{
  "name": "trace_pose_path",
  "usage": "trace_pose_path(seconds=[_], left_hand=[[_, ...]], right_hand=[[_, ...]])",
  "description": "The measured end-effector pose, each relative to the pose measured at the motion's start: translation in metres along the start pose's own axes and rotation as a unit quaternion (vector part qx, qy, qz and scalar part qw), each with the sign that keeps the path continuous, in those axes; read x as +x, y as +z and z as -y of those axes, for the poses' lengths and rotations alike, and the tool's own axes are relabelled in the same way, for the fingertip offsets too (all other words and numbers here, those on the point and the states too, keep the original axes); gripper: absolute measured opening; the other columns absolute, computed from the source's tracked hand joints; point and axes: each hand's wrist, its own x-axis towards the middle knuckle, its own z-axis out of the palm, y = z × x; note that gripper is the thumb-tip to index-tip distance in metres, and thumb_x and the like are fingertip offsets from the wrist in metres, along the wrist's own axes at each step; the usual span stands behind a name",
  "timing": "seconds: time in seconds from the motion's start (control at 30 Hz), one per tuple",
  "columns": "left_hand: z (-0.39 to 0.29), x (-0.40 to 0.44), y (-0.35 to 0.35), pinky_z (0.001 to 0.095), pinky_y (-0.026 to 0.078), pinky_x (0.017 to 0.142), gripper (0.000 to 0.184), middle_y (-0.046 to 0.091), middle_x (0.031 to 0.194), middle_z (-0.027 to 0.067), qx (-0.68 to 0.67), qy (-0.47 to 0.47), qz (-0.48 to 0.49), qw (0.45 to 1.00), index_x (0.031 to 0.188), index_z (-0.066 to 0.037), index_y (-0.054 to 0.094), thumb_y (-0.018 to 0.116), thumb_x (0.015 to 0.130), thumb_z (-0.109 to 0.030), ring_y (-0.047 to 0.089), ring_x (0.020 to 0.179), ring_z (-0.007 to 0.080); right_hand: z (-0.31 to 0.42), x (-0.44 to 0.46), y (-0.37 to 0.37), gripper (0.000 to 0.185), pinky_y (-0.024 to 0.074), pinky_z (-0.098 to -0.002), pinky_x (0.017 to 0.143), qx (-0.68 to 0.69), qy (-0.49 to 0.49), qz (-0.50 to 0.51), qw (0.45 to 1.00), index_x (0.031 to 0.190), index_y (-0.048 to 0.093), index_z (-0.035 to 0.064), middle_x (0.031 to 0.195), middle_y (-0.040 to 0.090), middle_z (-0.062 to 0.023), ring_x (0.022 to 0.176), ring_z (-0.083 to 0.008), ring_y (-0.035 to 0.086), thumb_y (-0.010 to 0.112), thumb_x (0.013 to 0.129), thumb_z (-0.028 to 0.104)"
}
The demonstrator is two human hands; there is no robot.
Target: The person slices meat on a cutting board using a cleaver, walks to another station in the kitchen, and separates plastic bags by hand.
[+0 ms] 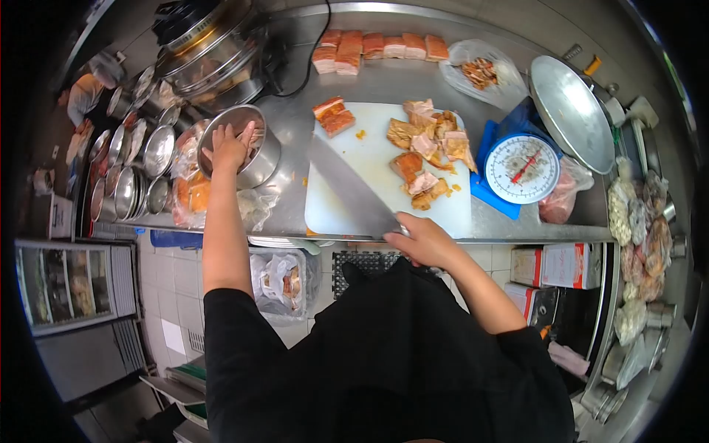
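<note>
- The left hand point(226, 149) is at the mouth of the steel pot point(260, 164); its fingers are spread wide and reach over the opening; I cannot tell whether the fingertips touch anything inside, and no grasped piece shows.
- The right hand point(419, 240) is closed round the handle of the cleaver point(353, 188) at the near edge of the cutting board point(325, 210); the broad blade slants away to the left across the white surface, with no meat under it that I can see.
- The chopped meat point(447, 140) lies in a loose heap on the right half of the board, with smaller cut pieces nearer the person; a browned slab point(334, 117) sits apart at the far left corner; a few crumbs lie between.
- Behind the board, a row of pork blocks point(391, 46) stands on the worktop point(292, 118); a plastic bag point(509, 85) with brown scraps is to its right; the blue scale point(523, 168) is just beside the board.
- The step in hand looks like a pause between cuts, with the left hand busy at the pot; this is a judgement from the idle blade.
- A next cut would call for the left hand to come clear of the rim, steady a piece with fingertips tucked back, and keep out of the blade's line.
</note>
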Motion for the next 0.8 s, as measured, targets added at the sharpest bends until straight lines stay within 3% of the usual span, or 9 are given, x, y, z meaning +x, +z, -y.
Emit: trace_pose_path(seconds=[0.1, 0.2, 0.23, 0.27, 0.3, 0.37, 0.6, 0.73, 0.8], left_hand=[[-0.041, -0.002, -0.03, 0.0649, 0.031, 0.114, 0.08, 0.06, 0.146, 0.0165, -0.078, 0.01, 0.005, 0.997, 0.136, -0.006, 0.063, 0.052, 0.095, -0.073, 0.052, 0.138, 0.0352], [-0.132, -0.041, -0.082, 0.0456, 0.048, 0.103, 0.044, 0.069, 0.126, 0.0166, -0.297, 0.064, 0.046, 0.952, 0.12, -0.006, 0.071, 0.065, 0.099, -0.044, 0.064, 0.119, 0.034], [-0.173, -0.066, -0.107, 0.0429, 0.053, 0.094, 0.029, 0.073, 0.116, 0.0141, -0.339, 0.083, 0.116, 0.93, 0.112, -0.008, 0.074, 0.064, 0.1, -0.033, 0.069, 0.107, 0.0319], [-0.208, -0.094, -0.115, 0.0428, 0.055, 0.088, 0.023, 0.075, 0.11, 0.0113, -0.357, 0.08, 0.221, 0.904, 0.107, -0.01, 0.075, 0.064, 0.099, -0.028, 0.071, 0.099, 0.0296], [-0.237, -0.128, -0.102, 0.0427, 0.057, 0.083, 0.022, 0.075, 0.105, 0.0121, -0.416, 0.132, 0.252, 0.864, 0.104, -0.009, 0.076, 0.065, 0.098, -0.028, 0.072, 0.094, 0.0313], [-0.284, -0.174, -0.09, 0.0438, 0.056, 0.081, 0.022, 0.073, 0.102, 0.0117, -0.376, 0.306, 0.249, 0.839, 0.107, -0.009, 0.074, 0.069, 0.094, -0.027, 0.071, 0.093, 0.0317], [-0.344, -0.192, -0.098, 0.044, 0.052, 0.095, 0.023, 0.067, 0.117, 0.0143, -0.189, 0.364, 0.347, 0.843, 0.106, -0.002, 0.074, 0.063, 0.089, -0.014, 0.064, 0.112, 0.031], [-0.347, -0.188, -0.091, 0.0445, 0.052, 0.096, 0.023, 0.068, 0.114, 0.0148, -0.207, 0.343, 0.371, 0.838, 0.104, -0.003, 0.075, 0.06, 0.089, -0.011, 0.065, 0.109, 0.0324], [-0.342, -0.191, -0.079, 0.0472, 0.053, 0.089, 0.018, 0.069, 0.101, 0.0177, -0.245, 0.346, 0.321, 0.847, 0.094, -0.001, 0.072, 0.065, 0.088, -0.017, 0.067, 0.1, 0.0359]], right_hand=[[-0.024, -0.051, -0.014, 0.034, 0.0497, -0.0357, 0.05, 0.061, 0.089, -0.099, 0.989, 0.109, 0.06, 0.0021, 0.063, 0.062, -0.0089, 0.046, -0.0182, 0.06, 0.064, 0.1, 0.034], [-0.066, -0.09, -0.027, 0.029, 0.0479, -0.0336, 0.047, 0.084, 0.124, -0.179, 0.972, 0.108, 0.061, 0.0028, 0.06, 0.06, -0.0058, 0.045, -0.0153, 0.058, 0.066, 0.1, 0.031], [-0.075, -0.101, -0.032, 0.025, 0.0452, -0.0313, 0.045, 0.1, 0.136, -0.214, 0.962, 0.11, 0.061, 0.0038, 0.059, 0.057, -0.0026, 0.044, -0.013, 0.055, 0.066, 0.1, 0.026], [-0.082, -0.11, -0.036, 0.021, 0.0425, -0.0291, 0.043, 0.116, 0.148, -0.249, 0.95, 0.113, 0.062, 0.0048, 0.058, 0.054, 0.0005, 0.043, -0.0108, 0.052, 0.066, 0.1, 0.021], [-0.088, -0.116, -0.038, 0.021, 0.0425, -0.0291, 0.043, 0.116, 0.149, -0.253, 0.949, 0.113, 0.062, 0.0048, 0.058, 0.054, 0.0005, 0.043, -0.0108, 0.052, 0.066, 0.1, 0.021], [-0.1, -0.125, -0.042, 0.018, 0.0426, -0.0296, 0.043, 0.129, 0.166, -0.279, 0.937, 0.11, 0.062, 0.005, 0.059, 0.054, 0.0, 0.043, -0.0109, 0.052, 0.066, 0.101, 0.021], [-0.132, -0.135, -0.039, 0.025, 0.0454, -0.0319, 0.046, 0.153, 0.193, -0.262, 0.933, 0.113, 0.065, 0.0067, 0.061, 0.059, -0.0041, 0.045, -0.014, 0.056, 0.067, 0.099, 0.028], [-0.149, -0.131, -0.037, 0.028, 0.0476, -0.0335, 0.049, 0.143, 0.204, -0.236, 0.939, 0.118, 0.066, 0.0078, 0.061, 0.06, -0.0055, 0.046, -0.016, 0.058, 0.066, 0.099, 0.028], [-0.156, -0.13, -0.034, 0.03, 0.0489, -0.0357, 0.051, 0.126, 0.203, -0.235, 0.942, 0.12, 0.066, 0.0078, 0.062, 0.061, -0.0073, 0.048, -0.0183, 0.06, 0.066, 0.098, 0.029]])
